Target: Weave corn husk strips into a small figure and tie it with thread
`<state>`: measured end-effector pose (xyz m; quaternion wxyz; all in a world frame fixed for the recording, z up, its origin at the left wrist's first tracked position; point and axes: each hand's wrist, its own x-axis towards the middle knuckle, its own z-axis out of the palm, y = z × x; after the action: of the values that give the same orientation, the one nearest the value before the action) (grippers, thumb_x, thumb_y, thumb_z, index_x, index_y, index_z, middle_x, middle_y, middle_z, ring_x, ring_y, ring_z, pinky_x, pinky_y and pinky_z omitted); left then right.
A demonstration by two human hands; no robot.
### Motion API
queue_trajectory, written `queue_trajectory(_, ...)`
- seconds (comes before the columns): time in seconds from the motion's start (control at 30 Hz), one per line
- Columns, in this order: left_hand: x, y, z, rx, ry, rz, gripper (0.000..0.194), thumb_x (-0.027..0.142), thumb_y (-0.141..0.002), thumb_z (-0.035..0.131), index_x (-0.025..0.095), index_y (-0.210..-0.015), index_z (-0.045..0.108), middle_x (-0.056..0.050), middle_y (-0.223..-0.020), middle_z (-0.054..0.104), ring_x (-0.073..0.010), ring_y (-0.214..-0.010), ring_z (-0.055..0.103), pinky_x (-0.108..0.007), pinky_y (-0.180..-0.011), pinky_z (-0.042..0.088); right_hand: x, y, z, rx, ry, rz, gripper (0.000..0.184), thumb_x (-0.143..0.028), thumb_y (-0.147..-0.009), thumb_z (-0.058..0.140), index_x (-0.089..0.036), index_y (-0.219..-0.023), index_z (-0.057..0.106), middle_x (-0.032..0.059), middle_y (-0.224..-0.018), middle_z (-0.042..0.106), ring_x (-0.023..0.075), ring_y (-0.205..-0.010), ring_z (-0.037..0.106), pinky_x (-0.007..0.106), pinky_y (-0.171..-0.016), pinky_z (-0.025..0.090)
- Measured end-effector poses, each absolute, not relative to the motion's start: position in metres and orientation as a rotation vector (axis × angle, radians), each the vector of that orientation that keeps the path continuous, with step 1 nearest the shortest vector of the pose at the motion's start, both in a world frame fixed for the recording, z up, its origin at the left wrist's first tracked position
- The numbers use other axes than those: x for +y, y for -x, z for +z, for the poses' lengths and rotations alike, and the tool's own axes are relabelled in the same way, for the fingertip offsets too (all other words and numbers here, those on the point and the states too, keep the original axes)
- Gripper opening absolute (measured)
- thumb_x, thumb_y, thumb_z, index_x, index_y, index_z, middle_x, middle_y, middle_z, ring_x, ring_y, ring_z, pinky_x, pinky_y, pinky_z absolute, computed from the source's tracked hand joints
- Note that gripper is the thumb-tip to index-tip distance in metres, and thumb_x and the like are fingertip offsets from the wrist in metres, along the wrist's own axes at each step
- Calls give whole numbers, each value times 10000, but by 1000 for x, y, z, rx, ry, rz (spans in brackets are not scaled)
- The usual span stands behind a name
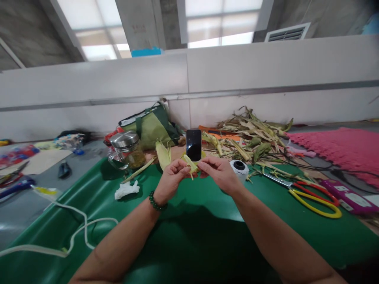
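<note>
A folded piece of pale yellow-green husk (191, 164) is held above a green mat (213, 203), pinched by a worker's left hand (171, 176) and right hand (221, 172), thumbs and fingertips of each closed on it. A dark bead bracelet (157, 202) circles the left wrist. Just behind the husk stands a black phone (194, 146); a white roll (241, 169) sits near the right hand, and crumpled white tissue (126, 190) lies left of the bracelet. Farther out are red-and-yellow-handled scissors (314, 199) at right, a lidded glass jar (134, 156) at left, and heaped dry husks (254, 132) against the white wall (251, 63).
</note>
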<state>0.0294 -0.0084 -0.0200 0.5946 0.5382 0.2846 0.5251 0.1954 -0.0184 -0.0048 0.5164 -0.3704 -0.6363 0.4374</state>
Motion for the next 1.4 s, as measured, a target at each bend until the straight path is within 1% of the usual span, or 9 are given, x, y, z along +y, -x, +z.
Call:
queue_trajectory(0.27,-11,-30,-18,696,-1340,1266,290,361,-666,778,163,-686,568,-8,-643,707,-153,-612,686,-245,-606,543,-21,-194,-7,-1666,905,914,216,-367,-818,531,-182,-707,547,-14,-607,566,95,-528,535,228,-516,437)
queue_trajectory(0.43,-12,-27,-17,756,-1398,1306,279,361,-670,769,161,-663,573,-18,-610,716,-162,-586,692,-254,-610,555,-20,-193,-9,-1634,886,926,243,-388,-827,508,-181,-700,519,-22,-607,518,90,-523,496,235,-514,395)
queue_trajectory(0.63,-10,-24,-14,819,-1375,1310,324,428,-647,769,154,-704,606,-50,-637,733,-213,-632,715,-332,-661,581,-11,-202,-9,-1477,814,1040,293,-443,-808,551,-183,-677,512,-38,-593,488,76,-500,450,231,-498,358)
queue_trajectory(0.77,-7,-20,-9,859,-1400,1326,360,466,-634,771,154,-696,600,-39,-602,713,-193,-582,693,-312,-637,567,-8,-206,-9,-1497,836,910,304,-428,-824,546,-188,-644,498,-37,-557,483,85,-514,452,233,-512,363)
queue_trajectory(0.9,-5,-15,-10,859,-1421,1365,377,498,-671,741,167,-699,564,-9,-576,670,-164,-587,669,-268,-626,533,-11,-205,-7,-1553,857,823,294,-431,-837,533,-191,-668,505,-28,-557,503,101,-529,480,242,-529,393)
queue_trajectory(1.0,-5,-14,-12,803,-1400,1395,357,488,-715,714,175,-711,541,2,-622,655,-152,-627,660,-263,-662,516,-14,-203,-7,-1530,866,745,278,-419,-852,506,-197,-685,491,-27,-573,502,103,-526,485,243,-524,396)
queue_trajectory(1.2,-12,-20,-10,662,-1296,1137,322,407,-694,740,162,-865,619,-25,-800,675,-172,-806,658,-291,-818,487,-20,-194,-13,-1660,912,325,191,-283,-888,465,-201,-718,492,-9,-625,508,117,-569,478,248,-540,372)
queue_trajectory(1.3,-13,-24,-11,698,-1270,1158,313,401,-679,751,154,-800,601,-6,-749,645,-145,-730,638,-266,-745,489,-21,-190,-18,-1769,848,146,172,-247,-901,455,-201,-739,494,11,-681,535,129,-623,495,252,-573,383)
queue_trajectory(1.4,-10,-25,-14,766,-1249,1094,359,315,-601,821,159,-799,565,12,-687,649,-131,-658,644,-258,-692,495,-20,-188,-21,-1862,827,78,160,-237,-907,452,-202,-755,492,19,-699,539,142,-653,506,259,-600,391)
